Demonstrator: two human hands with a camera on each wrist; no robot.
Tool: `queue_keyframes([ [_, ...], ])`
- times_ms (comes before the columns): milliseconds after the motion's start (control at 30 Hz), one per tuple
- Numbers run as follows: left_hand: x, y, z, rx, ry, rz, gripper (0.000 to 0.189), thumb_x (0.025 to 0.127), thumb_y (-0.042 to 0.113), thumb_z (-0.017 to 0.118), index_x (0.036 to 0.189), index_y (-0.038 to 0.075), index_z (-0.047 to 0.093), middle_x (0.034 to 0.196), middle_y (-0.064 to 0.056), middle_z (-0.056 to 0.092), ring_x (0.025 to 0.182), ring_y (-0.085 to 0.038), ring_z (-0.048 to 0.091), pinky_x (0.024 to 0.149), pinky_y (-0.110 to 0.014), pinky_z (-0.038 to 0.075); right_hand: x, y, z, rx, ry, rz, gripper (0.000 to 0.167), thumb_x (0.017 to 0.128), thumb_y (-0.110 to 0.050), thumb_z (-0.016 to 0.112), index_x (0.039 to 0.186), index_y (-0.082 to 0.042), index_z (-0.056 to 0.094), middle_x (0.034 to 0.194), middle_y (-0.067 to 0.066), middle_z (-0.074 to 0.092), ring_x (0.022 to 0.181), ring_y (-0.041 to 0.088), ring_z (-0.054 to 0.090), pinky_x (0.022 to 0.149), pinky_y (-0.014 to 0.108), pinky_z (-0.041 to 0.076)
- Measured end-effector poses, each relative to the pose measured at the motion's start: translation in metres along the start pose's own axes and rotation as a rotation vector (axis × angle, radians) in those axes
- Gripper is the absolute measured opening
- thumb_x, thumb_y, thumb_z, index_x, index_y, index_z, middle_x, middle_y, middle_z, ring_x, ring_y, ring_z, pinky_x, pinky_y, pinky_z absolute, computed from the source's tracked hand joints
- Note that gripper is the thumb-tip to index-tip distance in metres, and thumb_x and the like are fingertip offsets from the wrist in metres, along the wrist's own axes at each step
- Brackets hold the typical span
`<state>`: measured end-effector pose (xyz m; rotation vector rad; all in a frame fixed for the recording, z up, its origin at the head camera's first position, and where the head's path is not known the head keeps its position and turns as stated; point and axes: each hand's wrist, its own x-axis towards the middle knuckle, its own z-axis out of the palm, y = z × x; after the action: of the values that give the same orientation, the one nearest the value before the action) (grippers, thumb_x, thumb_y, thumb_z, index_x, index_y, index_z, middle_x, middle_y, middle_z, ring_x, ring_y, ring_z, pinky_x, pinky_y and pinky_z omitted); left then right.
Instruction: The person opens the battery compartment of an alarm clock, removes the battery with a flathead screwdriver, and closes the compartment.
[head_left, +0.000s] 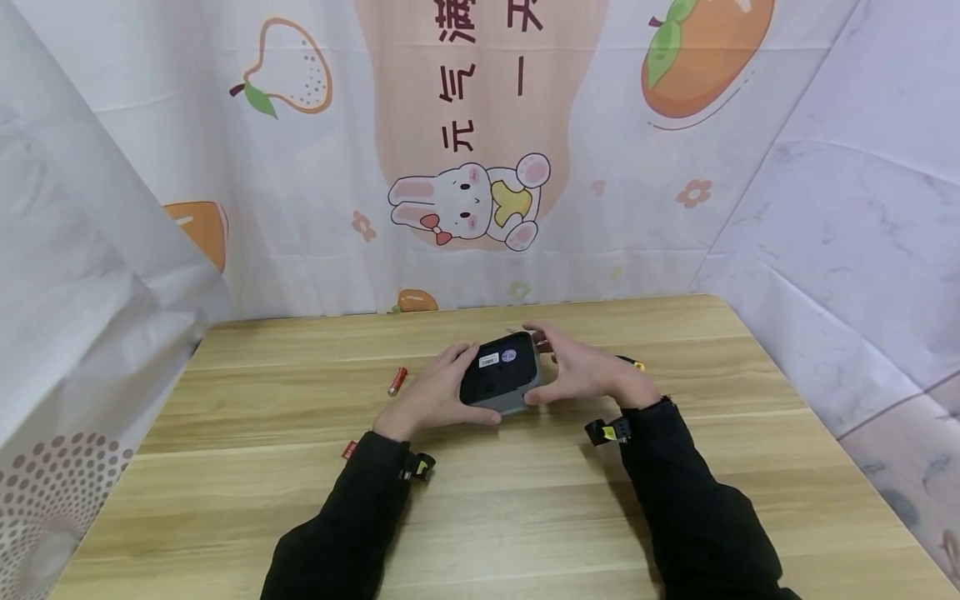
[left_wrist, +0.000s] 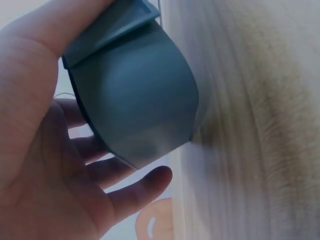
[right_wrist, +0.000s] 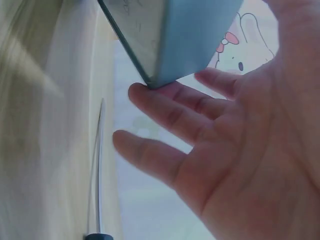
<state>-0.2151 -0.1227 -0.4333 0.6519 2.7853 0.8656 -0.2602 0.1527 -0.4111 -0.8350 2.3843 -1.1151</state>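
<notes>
Both hands hold a small grey box-shaped device (head_left: 501, 375) tilted over the table, its black underside with a white label and a purple round sticker turned upward. My left hand (head_left: 431, 396) grips its left side, thumb along the front edge and fingers behind. At the opposite side, my right hand (head_left: 573, 367) has its thumb at the near corner and fingertips at the far one. In the left wrist view the smooth grey end of the device (left_wrist: 135, 95) shows close to the wood. The right wrist view has fingertips (right_wrist: 140, 94) against its lower corner.
A red battery (head_left: 397, 381) lies left of the device. Behind the right hand lies a screwdriver (head_left: 632, 362) with a black and yellow handle. A small red piece (head_left: 349, 449) pokes out beside the left sleeve. A printed curtain (head_left: 300, 208) hangs along the table's back edge.
</notes>
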Motion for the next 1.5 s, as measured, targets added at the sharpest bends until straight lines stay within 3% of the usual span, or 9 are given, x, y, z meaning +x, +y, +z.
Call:
queue_keyframes([
  [333, -0.0002, -0.0001, -0.0018, -0.042, -0.010, -0.018, 0.121, 0.073, 0.065, 0.083, 0.164, 0.015, 0.021, 0.164, -0.007, 0.027, 0.135, -0.027, 0.044, 0.107, -0.047, 0.042, -0.0002, -0.0052, -0.0003, 0.046, 0.062, -0.092, 0.109, 0.076, -0.028, 0.091, 0.159, -0.010, 0.023, 0.151, 0.011, 0.040, 0.140, 0.035, 0.039, 0.115, 0.052, 0.031],
  [600, -0.0005, 0.0005, -0.0043, -0.055, -0.022, -0.016, 0.121, 0.073, 0.066, 0.082, 0.163, 0.013, 0.021, 0.166, -0.014, 0.023, 0.150, -0.029, 0.027, 0.114, -0.051, 0.033, -0.0002, -0.0067, -0.0010, 0.035, 0.081, -0.149, 0.103, 0.079, -0.026, 0.089, 0.158, -0.010, 0.025, 0.149, 0.010, 0.043, 0.138, 0.033, 0.043, 0.115, 0.056, 0.029],
  [767, -0.0011, 0.0008, -0.0049, -0.073, -0.018, -0.027, 0.122, 0.072, 0.068, 0.081, 0.164, 0.015, 0.020, 0.166, -0.014, 0.023, 0.148, -0.026, 0.030, 0.114, -0.049, 0.034, 0.0007, -0.0073, -0.0015, 0.029, 0.089, -0.191, 0.098, 0.082, -0.027, 0.087, 0.159, -0.012, 0.028, 0.149, 0.010, 0.043, 0.136, 0.034, 0.044, 0.114, 0.058, 0.029],
  [933, -0.0004, 0.0003, -0.0036, -0.076, -0.014, -0.024, 0.123, 0.071, 0.075, 0.077, 0.164, 0.019, 0.019, 0.153, -0.009, 0.046, 0.121, -0.019, 0.055, 0.097, -0.040, 0.048, 0.0016, -0.0070, -0.0021, 0.034, 0.121, -0.240, 0.090, 0.087, -0.026, 0.082, 0.159, -0.010, 0.030, 0.152, 0.009, 0.039, 0.141, 0.030, 0.039, 0.114, 0.057, 0.029],
  [1033, 0.0003, 0.0000, -0.0025, -0.085, -0.015, -0.018, 0.122, 0.071, 0.078, 0.074, 0.164, 0.020, 0.019, 0.136, -0.005, 0.057, 0.104, -0.015, 0.058, 0.086, -0.035, 0.050, 0.0029, -0.0066, -0.0020, 0.044, 0.142, -0.261, 0.086, 0.089, -0.026, 0.080, 0.158, -0.009, 0.031, 0.152, 0.007, 0.039, 0.140, 0.025, 0.039, 0.115, 0.054, 0.030],
  [1100, 0.0001, -0.0002, -0.0022, -0.088, -0.013, -0.018, 0.122, 0.072, 0.079, 0.072, 0.164, 0.021, 0.019, 0.133, -0.004, 0.059, 0.102, -0.013, 0.058, 0.086, -0.034, 0.049, 0.0036, -0.0060, -0.0021, 0.050, 0.145, -0.271, 0.083, 0.090, -0.026, 0.078, 0.158, -0.009, 0.032, 0.152, 0.007, 0.038, 0.140, 0.026, 0.040, 0.115, 0.054, 0.031],
  [1333, -0.0007, -0.0023, -0.0010, -0.112, -0.006, -0.014, 0.116, 0.074, 0.080, 0.069, 0.164, 0.023, 0.021, 0.134, -0.002, 0.059, 0.105, -0.013, 0.058, 0.089, -0.036, 0.050, 0.0044, -0.0041, -0.0031, 0.119, 0.055, -0.301, 0.095, 0.088, -0.019, 0.082, 0.162, -0.012, 0.023, 0.155, 0.011, 0.033, 0.143, 0.033, 0.038, 0.115, 0.052, 0.029],
  [1500, 0.0025, -0.0033, 0.0008, -0.276, -0.081, 0.036, 0.089, 0.086, 0.072, 0.063, 0.159, 0.033, 0.031, 0.124, 0.006, 0.063, 0.106, -0.010, 0.062, 0.090, -0.036, 0.051, 0.0071, 0.0002, 0.0019, 0.173, -0.026, -0.274, 0.116, 0.082, -0.015, 0.088, 0.165, -0.024, 0.007, 0.155, 0.009, 0.029, 0.145, 0.031, 0.034, 0.116, 0.056, 0.025],
])
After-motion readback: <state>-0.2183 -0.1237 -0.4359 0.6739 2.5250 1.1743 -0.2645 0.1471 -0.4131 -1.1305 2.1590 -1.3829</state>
